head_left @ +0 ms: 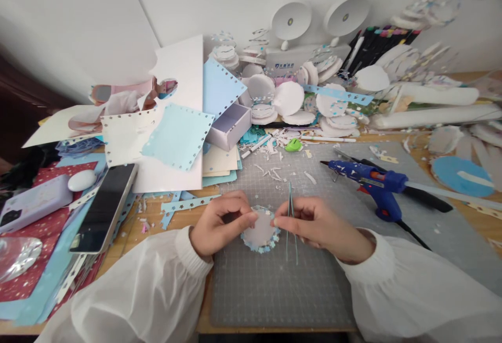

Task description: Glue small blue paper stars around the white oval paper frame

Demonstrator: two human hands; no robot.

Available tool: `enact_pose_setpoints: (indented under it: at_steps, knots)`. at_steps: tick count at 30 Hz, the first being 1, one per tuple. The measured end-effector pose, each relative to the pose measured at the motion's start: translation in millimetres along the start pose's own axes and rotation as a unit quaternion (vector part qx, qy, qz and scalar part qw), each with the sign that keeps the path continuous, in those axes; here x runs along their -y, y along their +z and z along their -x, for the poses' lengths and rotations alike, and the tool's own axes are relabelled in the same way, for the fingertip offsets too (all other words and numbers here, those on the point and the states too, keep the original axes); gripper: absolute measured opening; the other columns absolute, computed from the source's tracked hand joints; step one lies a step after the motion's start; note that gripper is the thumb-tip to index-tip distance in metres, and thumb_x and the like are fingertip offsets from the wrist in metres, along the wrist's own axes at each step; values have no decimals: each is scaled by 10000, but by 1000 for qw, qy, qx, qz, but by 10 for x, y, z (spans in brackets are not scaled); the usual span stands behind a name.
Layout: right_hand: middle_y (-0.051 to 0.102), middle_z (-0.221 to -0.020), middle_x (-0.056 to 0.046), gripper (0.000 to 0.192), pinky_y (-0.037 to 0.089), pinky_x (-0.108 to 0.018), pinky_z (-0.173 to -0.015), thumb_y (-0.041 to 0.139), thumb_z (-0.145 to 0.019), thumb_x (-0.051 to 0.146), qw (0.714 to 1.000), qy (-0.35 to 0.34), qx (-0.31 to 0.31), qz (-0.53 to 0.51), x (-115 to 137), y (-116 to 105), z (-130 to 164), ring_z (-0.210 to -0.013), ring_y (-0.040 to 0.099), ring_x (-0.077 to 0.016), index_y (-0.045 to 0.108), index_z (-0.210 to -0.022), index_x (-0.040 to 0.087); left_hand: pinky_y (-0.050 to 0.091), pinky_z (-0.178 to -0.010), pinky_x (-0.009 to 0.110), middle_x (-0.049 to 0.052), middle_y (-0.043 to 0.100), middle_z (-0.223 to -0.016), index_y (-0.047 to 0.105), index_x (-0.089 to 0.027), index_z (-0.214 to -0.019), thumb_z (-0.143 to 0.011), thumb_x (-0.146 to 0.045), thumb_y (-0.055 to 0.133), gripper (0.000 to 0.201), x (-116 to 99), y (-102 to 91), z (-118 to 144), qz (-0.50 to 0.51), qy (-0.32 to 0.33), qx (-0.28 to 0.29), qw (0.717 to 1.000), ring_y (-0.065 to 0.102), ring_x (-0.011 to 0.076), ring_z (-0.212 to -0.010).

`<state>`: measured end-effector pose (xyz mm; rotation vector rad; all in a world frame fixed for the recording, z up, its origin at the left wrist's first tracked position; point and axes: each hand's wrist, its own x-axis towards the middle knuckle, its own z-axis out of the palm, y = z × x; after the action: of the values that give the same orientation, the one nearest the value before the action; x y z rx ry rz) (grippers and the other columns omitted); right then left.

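Over the grey cutting mat (274, 296) I see a round white disc (259, 230) rimmed with small pale blue and white paper flowers. At its upper left edge, my left hand (225, 223) is closed, thumb and finger pinching the rim. My right hand (317, 225) is closed too, with thin teal tweezers (291, 207) held between its fingers, tips pointing away from me. The thumb and index fingertip of that hand meet at the disc's right edge. Whatever small piece may be between them is hidden.
A blue glue gun (368, 178) lies to the right, its cord trailing forward. Paper scraps and a green object (293, 145) are behind the disc. A phone (105, 209) and punched paper sheets (178, 134) lie left. Several white discs (288, 98) are piled at the back.
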<state>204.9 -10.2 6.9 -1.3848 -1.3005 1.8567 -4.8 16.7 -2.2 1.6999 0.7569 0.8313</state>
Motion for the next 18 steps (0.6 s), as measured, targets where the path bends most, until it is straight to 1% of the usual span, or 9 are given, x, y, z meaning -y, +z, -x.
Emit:
enact_pose_setpoints:
  at_steps: [2, 4, 6, 8, 9, 11, 14, 16, 18]
  knots:
    - [423, -442, 80, 320, 199, -166, -315, 688, -704, 455, 1000, 12, 6, -3, -4, -3, 1, -345, 303, -24, 600, -758, 151, 380, -583, 245, 36, 528, -650, 647, -110, -644, -868, -238, 551, 275, -5, -1, 1, -1, -5, 2, 1000, 490, 115, -599]
    - [433, -447, 78, 315, 196, -161, -316, 709, -686, 438, 1000, 18, -1, -12, -4, -14, 4, -347, 310, -21, 598, -742, 149, 399, -643, 264, 50, 544, -687, 677, -119, -697, -901, -261, 496, 308, -9, -10, 4, -5, -3, -14, 1000, 513, 135, -656]
    - [409, -424, 90, 306, 175, -155, -312, 716, -682, 426, 999, 22, -11, -46, -3, -36, 6, -335, 288, -16, 591, -737, 153, 408, -717, 288, 68, 562, -763, 698, -136, -821, -913, -303, 467, 300, -3, -27, 8, -6, 8, -43, 999, 523, 166, -752]
    - [354, -380, 110, 286, 141, -149, -307, 709, -694, 413, 994, 30, -6, -106, -3, -65, 6, -313, 231, -11, 576, -734, 162, 417, -755, 309, 84, 558, -883, 673, -160, -996, -887, -382, 499, 303, 13, -46, 12, 1, 23, -54, 998, 511, 190, -828]
    - [331, -365, 117, 274, 128, -148, -307, 705, -701, 404, 990, 33, 5, -138, -4, -81, 4, -308, 202, -9, 570, -731, 167, 423, -768, 321, 92, 548, -944, 642, -170, -1079, -861, -428, 526, 357, 23, -53, 15, 4, 30, -45, 999, 507, 202, -859]
    - [308, -351, 123, 253, 110, -145, -303, 692, -718, 391, 980, 33, 39, -194, -12, -108, -4, -305, 160, -8, 567, -726, 171, 428, -820, 356, 114, 531, -1069, 564, -184, -1208, -786, -505, 601, 531, 44, -58, 20, 3, 49, -11, 999, 505, 238, -950]
    - [320, -368, 117, 240, 101, -145, -293, 677, -738, 387, 966, 29, 91, -241, -38, -119, -25, -306, 144, -9, 575, -725, 171, 382, -946, 410, 132, 524, -1201, 493, -202, -1283, -654, -496, 742, 737, 65, -40, 26, -19, 75, 34, 996, 478, 295, -1108]
    - [313, -372, 117, 237, 98, -151, -294, 668, -751, 392, 963, 30, 107, -244, -58, -103, -41, -306, 144, -11, 587, -741, 170, 378, -964, 405, 123, 538, -1210, 489, -218, -1276, -601, -418, 805, 771, 73, -18, 26, -29, 72, 47, 996, 504, 290, -1108]
    - [318, -393, 113, 248, 104, -154, -306, 666, -754, 406, 967, 30, 97, -234, -68, -77, -49, -315, 159, -11, 601, -772, 167, 409, -924, 376, 107, 573, -1148, 518, -218, -1228, -580, -350, 831, 732, 79, 0, 23, -29, 59, 47, 997, 548, 265, -1043]
